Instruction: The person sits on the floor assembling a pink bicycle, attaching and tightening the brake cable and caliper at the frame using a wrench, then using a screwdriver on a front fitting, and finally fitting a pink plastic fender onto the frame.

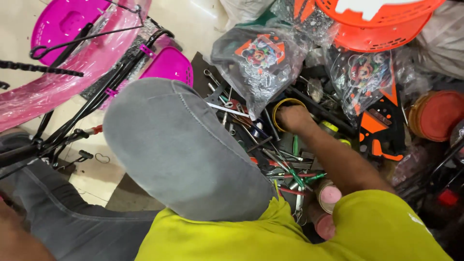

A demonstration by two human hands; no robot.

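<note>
right hand (291, 118): fingers are dipped into a yellow-rimmed round tin (288, 104) amid the tool pile (280, 164) on the floor; their closure cannot be told. tin judged light, stiff, best held by the rim. left hand is out of view.

We see a pale, shiny floor (203, 21) made of big tiles, with bright light on it. Pink plastic seats (169, 65) and black metal rods (72, 121) lie on the left. An orange basket (382, 29) sits at the top, with clear bags (256, 63) near it.
</note>
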